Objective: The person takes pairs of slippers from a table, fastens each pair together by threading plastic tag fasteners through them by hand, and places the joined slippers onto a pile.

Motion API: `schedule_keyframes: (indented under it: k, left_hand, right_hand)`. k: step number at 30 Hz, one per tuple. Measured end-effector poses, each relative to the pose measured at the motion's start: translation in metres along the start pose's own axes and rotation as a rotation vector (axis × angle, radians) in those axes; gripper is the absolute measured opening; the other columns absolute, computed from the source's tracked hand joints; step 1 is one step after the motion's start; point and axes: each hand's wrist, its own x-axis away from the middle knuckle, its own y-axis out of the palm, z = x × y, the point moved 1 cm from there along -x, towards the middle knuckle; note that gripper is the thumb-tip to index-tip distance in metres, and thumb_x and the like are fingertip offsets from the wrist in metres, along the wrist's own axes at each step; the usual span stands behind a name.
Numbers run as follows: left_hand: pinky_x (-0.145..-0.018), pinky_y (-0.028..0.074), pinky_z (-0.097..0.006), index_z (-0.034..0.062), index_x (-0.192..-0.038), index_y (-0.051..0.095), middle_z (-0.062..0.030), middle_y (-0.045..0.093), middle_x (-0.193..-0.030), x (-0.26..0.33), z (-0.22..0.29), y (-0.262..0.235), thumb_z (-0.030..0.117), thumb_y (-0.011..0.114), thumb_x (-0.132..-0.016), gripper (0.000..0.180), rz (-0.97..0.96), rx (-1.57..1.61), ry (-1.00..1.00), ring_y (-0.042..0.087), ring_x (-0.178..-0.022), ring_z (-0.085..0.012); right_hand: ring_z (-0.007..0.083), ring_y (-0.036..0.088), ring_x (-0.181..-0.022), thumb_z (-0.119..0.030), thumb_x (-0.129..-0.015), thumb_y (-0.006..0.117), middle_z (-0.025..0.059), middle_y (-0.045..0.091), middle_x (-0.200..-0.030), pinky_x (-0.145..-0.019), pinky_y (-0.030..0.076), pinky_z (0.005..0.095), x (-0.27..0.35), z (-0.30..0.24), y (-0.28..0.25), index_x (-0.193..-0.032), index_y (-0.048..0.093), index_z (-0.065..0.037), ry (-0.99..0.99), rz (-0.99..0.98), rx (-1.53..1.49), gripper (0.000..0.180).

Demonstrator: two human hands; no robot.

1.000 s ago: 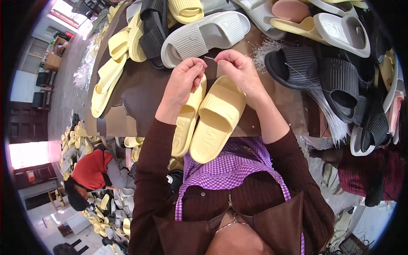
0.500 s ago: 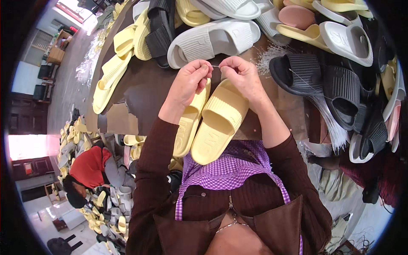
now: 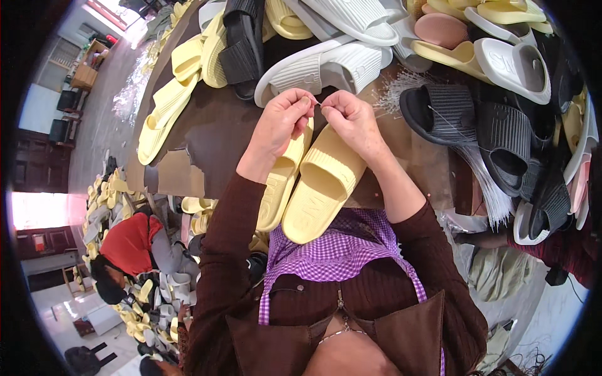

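Note:
My left hand [image 3: 282,125] and my right hand [image 3: 352,124] meet above a pair of yellow slide slippers, fingertips pinched close together. Between them runs a thin whitish plastic strand [image 3: 318,103], with both hands closed on it; its ends are hidden by my fingers. Below my hands the right-hand yellow slipper [image 3: 316,210] lies toe end away from me, its heel over the table's near edge. The other yellow slipper [image 3: 273,203] lies beside it, partly covered by my left hand. Just beyond my fingertips rests a white slipper [image 3: 295,70].
Black slippers [image 3: 448,113] and white slippers [image 3: 515,67] crowd the brown table [image 3: 219,135]. A bundle of clear plastic strands [image 3: 489,188] hangs at the right edge. To the lower left, a person in red [image 3: 130,243] bends beside heaped slippers.
My fingertips have drawn slightly closer, and the strand between them now slants. The yellow pair stays nearly in place. Another person's dark-haired head has come into view at the lower left.

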Motion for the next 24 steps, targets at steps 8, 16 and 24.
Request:
schedule_keyframes:
  k: [8, 16, 24]
  left_hand:
    - [-0.042, 0.032, -0.015, 0.0063, -0.091, 0.060, 0.0039, 0.055, -0.070, -0.0012, -0.0006, -0.0018, 0.013, 0.053, -0.092, 0.010, 0.003, 0.009, -0.014, 0.044, -0.052, 0.0001]
    - [-0.044, 0.032, -0.015, 0.0057, -0.091, 0.060, 0.0040, 0.055, -0.069, -0.0007, -0.0014, -0.0007, 0.012, 0.054, -0.092, 0.010, 0.008, -0.002, -0.009, 0.044, -0.052, -0.0002]
    - [-0.045, 0.033, -0.014, 0.0054, -0.090, 0.061, 0.0043, 0.054, -0.069, 0.0002, -0.0037, -0.0006, 0.012, 0.053, -0.092, 0.010, 0.039, 0.018, -0.009, 0.044, -0.053, -0.0002]
  right_hand:
    - [0.0008, 0.047, -0.059, -0.006, -0.085, 0.058, -0.0042, 0.057, -0.068, -0.051, 0.038, 0.0178, -0.0011, 0.0035, 0.0014, -0.087, 0.060, -0.002, 0.032, 0.008, 0.003, 0.005]
    - [0.0010, 0.048, -0.058, -0.006, -0.085, 0.057, -0.0046, 0.056, -0.066, -0.051, 0.038, 0.0182, -0.0008, 0.0024, 0.0014, -0.087, 0.060, -0.002, 0.045, 0.020, -0.012, 0.005]
    - [0.0002, 0.046, -0.059, -0.008, -0.085, 0.059, -0.0054, 0.055, -0.066, -0.052, 0.038, 0.0178, 0.0015, -0.0040, 0.0039, -0.089, 0.060, -0.002, 0.050, 0.023, -0.026, 0.007]
